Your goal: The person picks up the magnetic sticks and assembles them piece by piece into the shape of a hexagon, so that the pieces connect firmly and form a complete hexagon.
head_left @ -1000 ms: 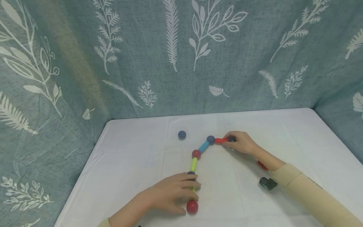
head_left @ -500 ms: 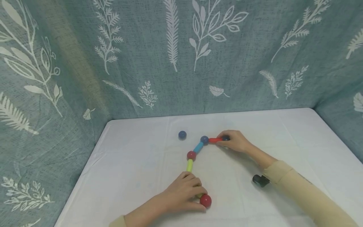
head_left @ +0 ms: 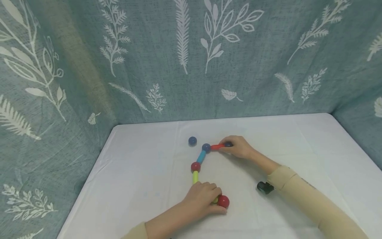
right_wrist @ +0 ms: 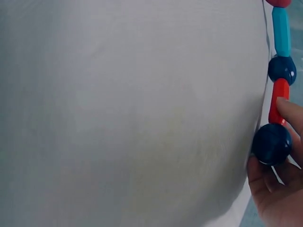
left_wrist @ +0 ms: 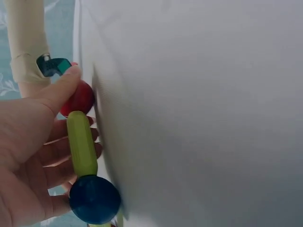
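Observation:
A chain of coloured balls joined by short rods curves across the white table in the head view. My left hand [head_left: 203, 199] grips its near end, the thumb on the end red ball [left_wrist: 81, 100] and the fingers behind a yellow-green rod [left_wrist: 82, 144]. Below that rod, in the left wrist view, sits a blue ball [left_wrist: 94, 199], which my hand hides in the head view. At the far end, my right hand [head_left: 237, 147] pinches a red rod [right_wrist: 280, 89] and touches the end blue ball [right_wrist: 272, 143]. Between them run a light-blue rod [head_left: 201, 157] and a red ball [head_left: 195, 166].
A loose blue ball [head_left: 192, 141] lies behind the chain. Beside the right sleeve [head_left: 293, 184] lies a dark green and black piece [head_left: 264, 188], partly covered by it. A leaf-patterned curtain [head_left: 179, 96] stands behind the white table [head_left: 143, 159].
My left hand has closed round the near end and swung it right and away from me. The right hand has slid left with the far end, bending the chain into a tighter curve.

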A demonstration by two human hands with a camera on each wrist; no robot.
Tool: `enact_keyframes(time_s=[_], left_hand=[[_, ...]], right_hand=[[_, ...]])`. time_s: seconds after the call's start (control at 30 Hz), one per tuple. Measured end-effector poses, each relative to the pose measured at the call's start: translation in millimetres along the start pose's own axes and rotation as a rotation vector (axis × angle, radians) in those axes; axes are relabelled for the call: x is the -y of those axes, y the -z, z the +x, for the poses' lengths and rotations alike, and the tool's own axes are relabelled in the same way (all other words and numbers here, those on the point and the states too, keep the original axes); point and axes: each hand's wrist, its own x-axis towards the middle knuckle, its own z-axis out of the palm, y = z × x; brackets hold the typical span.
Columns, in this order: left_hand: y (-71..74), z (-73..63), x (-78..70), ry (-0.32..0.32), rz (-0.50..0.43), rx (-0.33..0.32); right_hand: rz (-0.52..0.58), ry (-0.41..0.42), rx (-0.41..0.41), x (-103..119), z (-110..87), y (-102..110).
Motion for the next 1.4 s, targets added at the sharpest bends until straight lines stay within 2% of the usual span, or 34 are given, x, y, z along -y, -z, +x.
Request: enact_keyframes(time_s=[0.17,0.5,0.7,0.93,1.17,1.27,1.4], left_hand=[[1.5,9.3,-6.5,0.019,0.021,0.014],[1.2,23.4,-11.3,0.080,-0.022,0.035],[5.4,20.2,-4.9,0.062,-0.112,0.053],[4.6,19.4,-2.8,0.012,-0.131,0.018],[-1.1,23.9,-8.4,0.037,-0.176,0.028],[-2.9,25.5,-9.8,0.052,-0.224,0.044],[-0.4,30.2,-2.9,0.044,-0.294,0.015]], right_hand=[[0.013,0.015,0.013,2.8,0.6,-4.0],[0.031,0.056,0.049,8.4,-1.0,-6.9],[0.020,0.044,0.049,4.4,-1.9,-5.1],[0.047,0.050,0.040,3.0,-1.3,-6.1],[0.052,0.027,0.066,8.3,0.7,-12.5],[0.039,0.023,0.072,8.7,0.1,-13.5],[0.044,0.047,0.076,7.5,-2.2,-12.2]])
